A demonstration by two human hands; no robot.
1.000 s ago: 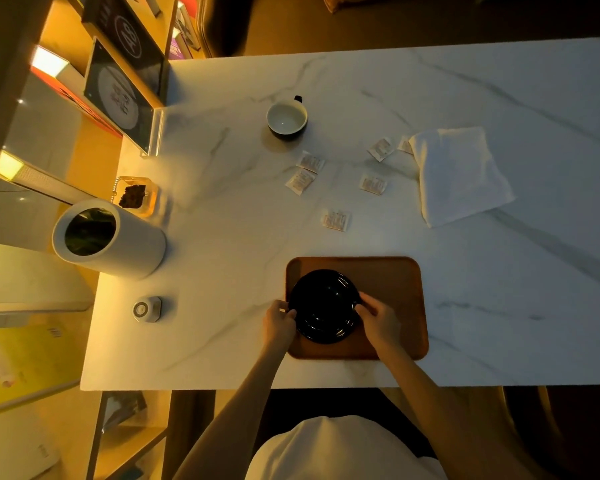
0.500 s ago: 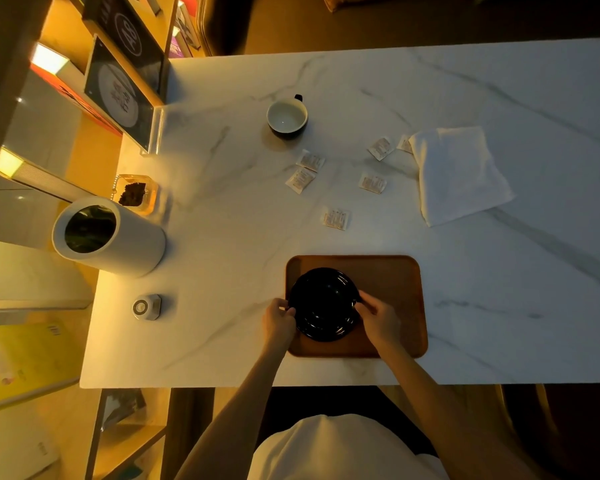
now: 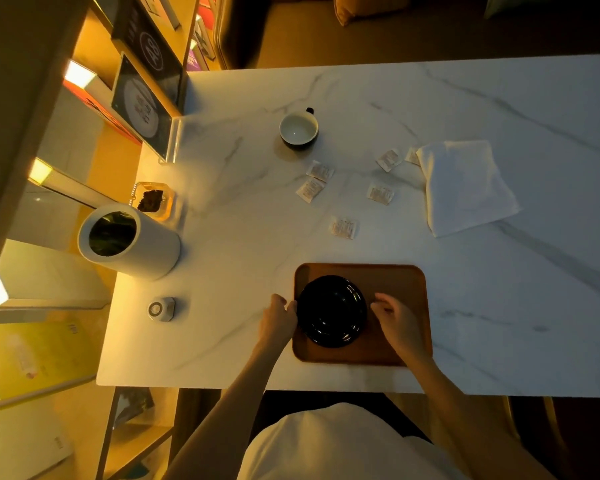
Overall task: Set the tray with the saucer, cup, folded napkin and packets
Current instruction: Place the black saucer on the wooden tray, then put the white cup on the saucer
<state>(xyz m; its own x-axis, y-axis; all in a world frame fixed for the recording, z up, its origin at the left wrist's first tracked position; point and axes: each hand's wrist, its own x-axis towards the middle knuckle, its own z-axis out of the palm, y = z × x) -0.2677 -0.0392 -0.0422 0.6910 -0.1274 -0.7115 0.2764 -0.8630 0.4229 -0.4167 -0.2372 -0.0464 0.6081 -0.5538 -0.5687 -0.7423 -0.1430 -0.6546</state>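
**One piece down, cup, napkin and packets waiting**

One black saucer (image 3: 331,311) is sitting flat on the left half of the wooden tray (image 3: 395,282), which is lying at the near edge of the desk (image 3: 499,306), probably so the right half stays free for the napkin and packets. The left hand (image 3: 278,318) is resting its fingertips against the saucer's left rim, fingers loosely curled, not clamped. The right hand (image 3: 397,322) is hovering just off the right rim, fingers apart and empty (seemingly letting go). The cup (image 3: 298,129) is standing upright farther back, well apart from the tray. The packets (image 3: 343,227) are lying scattered between cup and tray, and the folded napkin (image 3: 465,185) is sitting to the right, one packet tucked at its edge.
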